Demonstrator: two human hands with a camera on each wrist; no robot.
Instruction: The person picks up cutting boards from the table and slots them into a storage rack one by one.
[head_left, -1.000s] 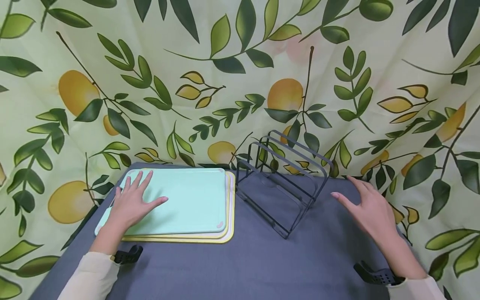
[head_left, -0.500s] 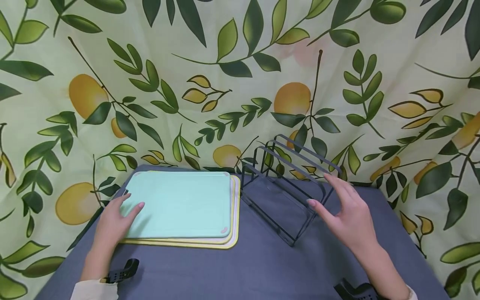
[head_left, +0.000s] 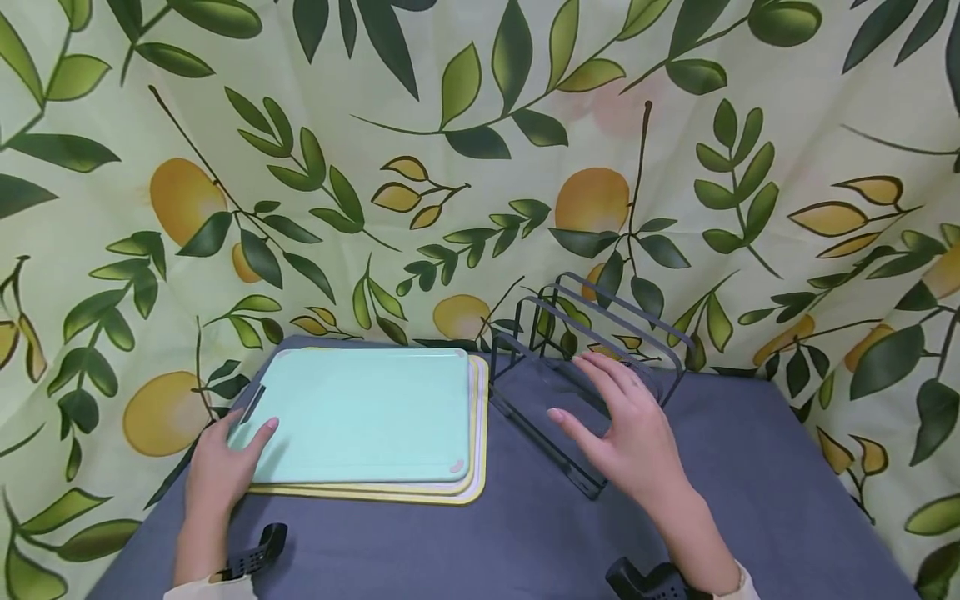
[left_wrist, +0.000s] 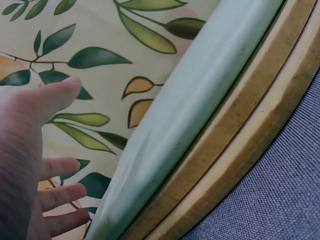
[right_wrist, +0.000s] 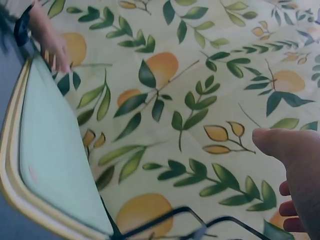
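A stack of cutting boards lies flat on the left side of the table. Its top board is a mint-green cutting board (head_left: 360,417); beneath it, lower cutting boards (head_left: 480,450) show pale and yellow edges. My left hand (head_left: 219,471) is at the stack's left end, thumb near the mint board's edge and fingers loosely spread. In the left wrist view its fingertips look apart from the stacked edges. My right hand (head_left: 630,433) hovers over the front right of a black wire rack (head_left: 542,442), fingers extended and holding nothing. It hides part of the rack.
The grey-blue cloth-covered table (head_left: 450,558) reaches back to a curtain (head_left: 315,75) printed with leaves and fruit. The rack stands just right of the boards, close to that curtain. A black strap device (head_left: 258,550) sits on the left wrist.
My right hand has come leftward from beside the rack to over it. My left hand has drawn back from above the mint board to its left edge. The head view has shifted slightly.
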